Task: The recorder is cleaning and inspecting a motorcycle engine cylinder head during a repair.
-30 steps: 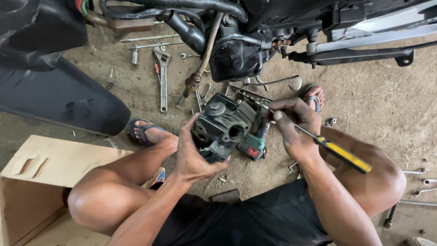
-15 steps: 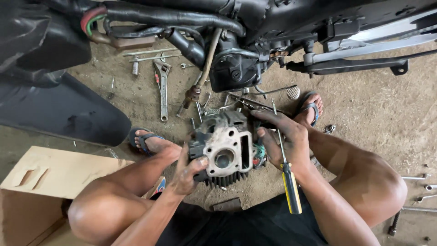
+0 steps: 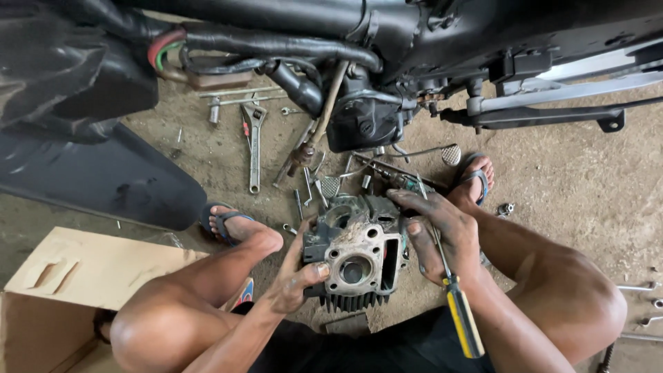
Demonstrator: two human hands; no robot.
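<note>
Thing: metal engine part (image 3: 356, 259) w/ cooling fins at the bottom, a round hole in the flat face, grey and dirty.
Where: held up off the floor, between the person's knees, just below the motorbike engine (image 3: 362, 124).
Left hand (image 3: 293, 280): grip clamped on the part's left side, thumb on the flat face near the round hole.
Right hand (image 3: 438, 238): fingers wrap the part's right edge; the same hand also pins a screwdriver (image 3: 456, 304) w/ yellow-black handle, the handle pointing back toward the body.
How it handles: looks heavy and hard, no bend at all. Prob. greasy, so it can slip. Fins are thin and may chip if dropped.
Best hold: both sides of the thick block, not the fins. Two hands seem safest.
Floor: rough, dusty concrete (image 3: 566, 193), no surface to rest on.
Around: wrench (image 3: 253, 138), rods, small bolts lie near the feet. Foot in sandal (image 3: 224, 222) just left of the part, other foot (image 3: 476, 176) to the right.
Room: tight. Black bike cover (image 3: 103, 176) at left, cardboard box (image 3: 76, 269) by the left knee, bike frame close above.
</note>
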